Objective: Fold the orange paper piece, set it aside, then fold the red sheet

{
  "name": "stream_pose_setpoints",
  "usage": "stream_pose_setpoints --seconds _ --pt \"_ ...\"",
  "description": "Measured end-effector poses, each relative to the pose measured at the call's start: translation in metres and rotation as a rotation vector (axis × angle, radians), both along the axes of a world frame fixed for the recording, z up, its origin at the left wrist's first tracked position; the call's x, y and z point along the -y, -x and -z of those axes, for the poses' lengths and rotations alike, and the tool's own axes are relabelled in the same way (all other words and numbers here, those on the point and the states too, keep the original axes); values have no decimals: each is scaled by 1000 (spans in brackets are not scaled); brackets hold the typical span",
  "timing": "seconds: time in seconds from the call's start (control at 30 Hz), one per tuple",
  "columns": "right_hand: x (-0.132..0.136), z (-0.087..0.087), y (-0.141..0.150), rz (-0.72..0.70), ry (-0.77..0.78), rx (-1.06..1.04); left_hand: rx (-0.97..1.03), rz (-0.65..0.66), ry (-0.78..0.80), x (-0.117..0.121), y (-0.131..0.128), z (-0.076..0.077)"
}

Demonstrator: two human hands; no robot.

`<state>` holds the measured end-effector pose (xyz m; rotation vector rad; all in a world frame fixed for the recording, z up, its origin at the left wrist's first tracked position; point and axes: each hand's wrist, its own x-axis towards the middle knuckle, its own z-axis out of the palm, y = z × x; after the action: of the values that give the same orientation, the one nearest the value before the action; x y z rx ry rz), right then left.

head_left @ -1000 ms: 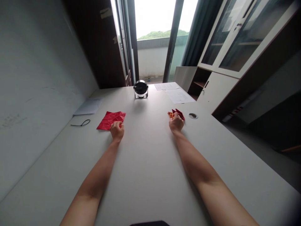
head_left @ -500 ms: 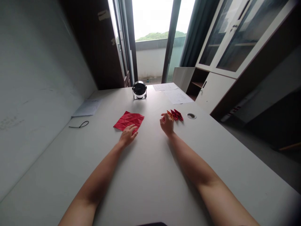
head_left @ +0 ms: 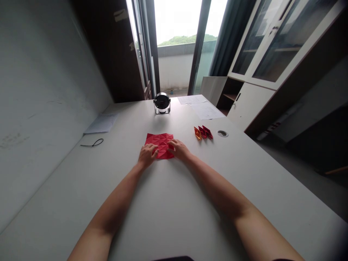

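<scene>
A red sheet of paper (head_left: 162, 146), crossed by many creases, lies on the white table with its sides roughly square to me. My left hand (head_left: 147, 153) rests at its left edge, fingers stretched over the paper and thumb apart. On the opposite edge lies my right hand (head_left: 179, 149), its fingers spread on the sheet and the thumb apart below them. Both hands cover parts of the side edges. To the right stand an orange folded paper piece (head_left: 197, 133) and two red folded paper pieces (head_left: 205, 132), close together and untouched.
Farther back stands a round black device on a silver stand (head_left: 162, 103). Papers (head_left: 208, 110) lie at the back right, and another stack of paper (head_left: 100, 123) by the left wall. A black cable tie (head_left: 94, 143) is at left, a round table hole (head_left: 222, 133) at right.
The red paper has turned and shifted right, closer to the middle. My right hand has left the folded pieces and moved left onto the paper's right edge. The left hand stays at the paper.
</scene>
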<state>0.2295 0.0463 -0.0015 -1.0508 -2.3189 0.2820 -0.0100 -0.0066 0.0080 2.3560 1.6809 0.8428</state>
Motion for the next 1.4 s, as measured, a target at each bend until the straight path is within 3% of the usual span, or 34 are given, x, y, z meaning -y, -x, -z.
stream_pose_setpoints --seconds 0.27,0.37,0.53,0.77,1.0,1.4 --pt "-5 9 -2 -34 23 107 -66 -132 66 -8 10 18" --pt "-6 9 -3 -11 40 111 -47 -169 73 -9 13 19" --pt "-8 9 -4 55 70 115 61 -335 46 -15 25 20" --pt "-9 9 -3 41 56 121 286 -248 71 -17 23 17" --pt "-9 9 -4 26 45 93 37 -423 49 -14 26 21" --pt "-8 7 -5 -6 29 31 63 -236 32 -13 21 17"
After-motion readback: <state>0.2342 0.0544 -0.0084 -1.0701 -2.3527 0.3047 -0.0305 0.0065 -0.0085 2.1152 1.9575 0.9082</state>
